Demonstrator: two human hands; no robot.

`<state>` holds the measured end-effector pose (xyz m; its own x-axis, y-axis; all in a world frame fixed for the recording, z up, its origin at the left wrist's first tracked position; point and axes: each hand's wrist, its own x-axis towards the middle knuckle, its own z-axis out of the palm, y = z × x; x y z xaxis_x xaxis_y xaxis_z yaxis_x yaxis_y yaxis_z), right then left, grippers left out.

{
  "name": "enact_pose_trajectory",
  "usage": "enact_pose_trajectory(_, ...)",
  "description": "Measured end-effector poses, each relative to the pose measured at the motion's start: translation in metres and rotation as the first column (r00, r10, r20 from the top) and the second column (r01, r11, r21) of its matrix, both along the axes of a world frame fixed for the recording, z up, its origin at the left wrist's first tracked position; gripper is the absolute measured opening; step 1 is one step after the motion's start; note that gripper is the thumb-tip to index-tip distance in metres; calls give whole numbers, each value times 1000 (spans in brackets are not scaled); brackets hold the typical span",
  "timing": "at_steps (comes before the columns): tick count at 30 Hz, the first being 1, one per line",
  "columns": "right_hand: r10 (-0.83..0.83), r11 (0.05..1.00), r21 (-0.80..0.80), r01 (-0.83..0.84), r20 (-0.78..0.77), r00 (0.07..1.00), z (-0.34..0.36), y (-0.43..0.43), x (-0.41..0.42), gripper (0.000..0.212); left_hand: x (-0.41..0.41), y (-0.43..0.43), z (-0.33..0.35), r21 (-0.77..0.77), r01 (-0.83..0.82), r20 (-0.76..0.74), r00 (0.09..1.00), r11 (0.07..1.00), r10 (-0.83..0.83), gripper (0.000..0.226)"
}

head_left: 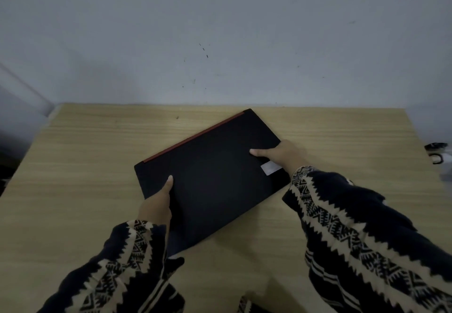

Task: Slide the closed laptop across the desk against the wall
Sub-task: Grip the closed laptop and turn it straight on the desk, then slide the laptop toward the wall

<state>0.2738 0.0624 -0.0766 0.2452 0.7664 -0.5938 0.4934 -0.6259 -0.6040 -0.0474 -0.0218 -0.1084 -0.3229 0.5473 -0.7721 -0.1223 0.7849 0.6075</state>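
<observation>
A closed black laptop (215, 175) with a red strip along its hinge edge lies on the wooden desk (97, 156), turned at an angle so its far corner nearly reaches the wall (220, 43). My left hand (156, 205) grips its near-left edge, thumb on the lid. My right hand (281, 153) holds the right edge, thumb flat on top near a pale sticker (269, 168). The fingers of both hands are hidden under the laptop. Patterned dark sleeves cover both arms.
The grey-white wall rises straight from the desk's far edge. A small dark and white object (437, 152) sits past the desk's right edge. Bare desk surface lies left and right of the laptop.
</observation>
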Motion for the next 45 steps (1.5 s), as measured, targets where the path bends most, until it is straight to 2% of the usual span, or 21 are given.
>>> enact_pose_trajectory(3, -89, 996, -3, 89, -52, 995, -7, -11, -1, 71, -18, 6, 7, 5, 62, -47, 997, 998, -62, 63)
enact_pose_trajectory(6, -171, 984, 23, 175, -106, 979, -13, -28, -2, 74, -28, 14, 20, -15, 8, -29, 1000, 1000, -9, 63)
enact_pose_trajectory(13, -354, 926, 59, 372, -203, 913, -16, -64, -11, 64, -42, 14, 38, 110, 89, -154, 985, 990, -71, 81)
enact_pose_trajectory(17, -382, 915, 38, 403, -248, 890, -18, -73, -18, 54, -47, 11, 48, 208, 64, -260, 966, 976, -8, 65)
enact_pose_trajectory(20, -391, 911, 17, 412, -284, 876, -12, -78, -23, 37, -59, 15, 58, 241, 70, -327, 945, 968, 13, 67)
enact_pose_trajectory(22, -332, 933, 11, 359, -353, 875, -5, -83, -23, 31, -69, 20, 65, 278, 89, -363, 932, 956, 18, 66)
enact_pose_trajectory(23, -286, 948, 23, 317, -377, 881, -2, -85, -23, 36, -74, 22, 69, 296, 97, -373, 928, 950, 22, 66)
enact_pose_trajectory(25, -232, 962, 41, 269, -395, 889, 3, -92, -26, 60, -84, 26, 75, 327, 111, -377, 926, 938, 22, 70)
enact_pose_trajectory(26, -232, 961, 48, 272, -394, 889, 5, -95, -29, 67, -88, 28, 77, 337, 112, -375, 927, 935, 24, 73)
enact_pose_trajectory(28, -269, 943, 86, 322, -373, 888, 4, -101, -38, 67, -94, 32, 79, 338, 89, -360, 932, 937, 42, 77)
enact_pose_trajectory(33, -409, 842, 299, 449, -191, 893, 2, -108, -58, 45, -99, 36, 73, 330, 53, -292, 955, 942, 48, 73)
enact_pose_trajectory(37, -485, 801, 342, 492, -112, 867, 16, -114, -60, 57, -99, 47, 63, 298, 162, -191, 976, 941, -107, 58)
enact_pose_trajectory(41, -535, 795, 336, 504, -2, 845, 31, -118, -52, 61, -94, 47, 55, 207, 299, -78, 954, 932, -288, 74)
enact_pose_trajectory(43, -541, 783, 365, 504, 0, 841, 36, -119, -48, 59, -86, 42, 50, 245, 317, -209, 940, 916, -269, 70)
enact_pose_trajectory(45, -518, 783, 373, 499, -54, 854, 39, -119, -43, 52, -79, 39, 48, 318, 315, -368, 910, 894, -190, 56)
